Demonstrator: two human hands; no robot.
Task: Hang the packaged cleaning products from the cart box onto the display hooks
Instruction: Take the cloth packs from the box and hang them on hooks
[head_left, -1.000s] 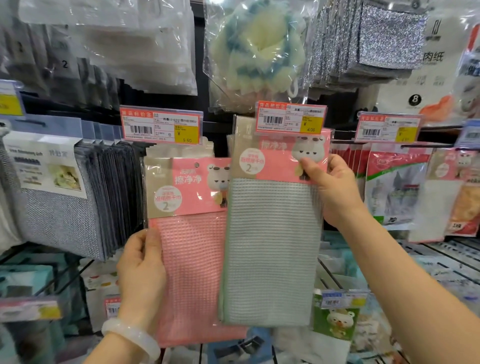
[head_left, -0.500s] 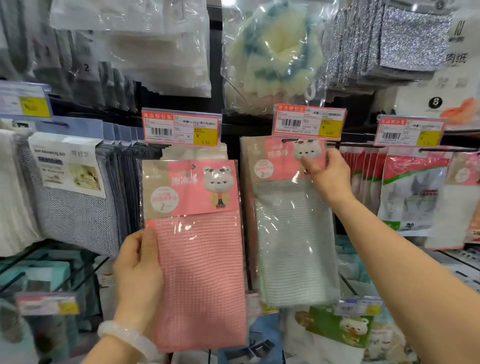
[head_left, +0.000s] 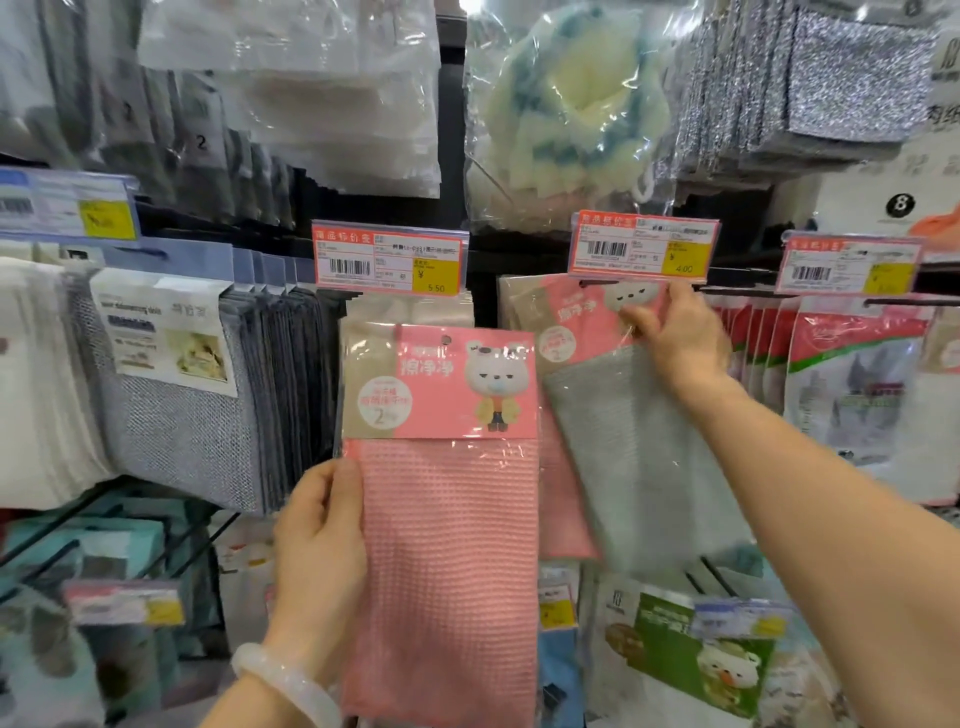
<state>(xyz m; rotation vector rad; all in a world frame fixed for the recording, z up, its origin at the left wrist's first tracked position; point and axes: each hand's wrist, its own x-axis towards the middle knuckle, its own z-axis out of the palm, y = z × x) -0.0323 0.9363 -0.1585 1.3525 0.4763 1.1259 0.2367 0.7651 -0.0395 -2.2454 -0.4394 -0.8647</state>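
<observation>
My left hand (head_left: 322, 551) grips the left edge of a pink cloth pack (head_left: 447, 530) with a pink bear header card, held upright in front of the shelf. My right hand (head_left: 675, 338) pinches the top of a grey cloth pack (head_left: 639, 452), pressed up under the price tag (head_left: 644, 249) marked 4.00. That grey pack tilts, its lower end swung to the right. The hook behind the tag is mostly hidden by the pack and my fingers. Another pink pack hangs behind the grey one. The cart box is out of view.
A price tag (head_left: 389, 262) marked 5.50 hangs above the pink pack. Grey cloths (head_left: 176, 415) hang at the left, red-and-green packs (head_left: 852, 389) at the right. A yellow-blue bath sponge (head_left: 571, 109) and glittery scourers (head_left: 831, 83) hang above. Lower hooks carry green packs (head_left: 701, 654).
My right hand has pushed the grey pack farther back and up under the 4.00 tag, and its lower end has swung right. The pink pack in my left hand rose slightly.
</observation>
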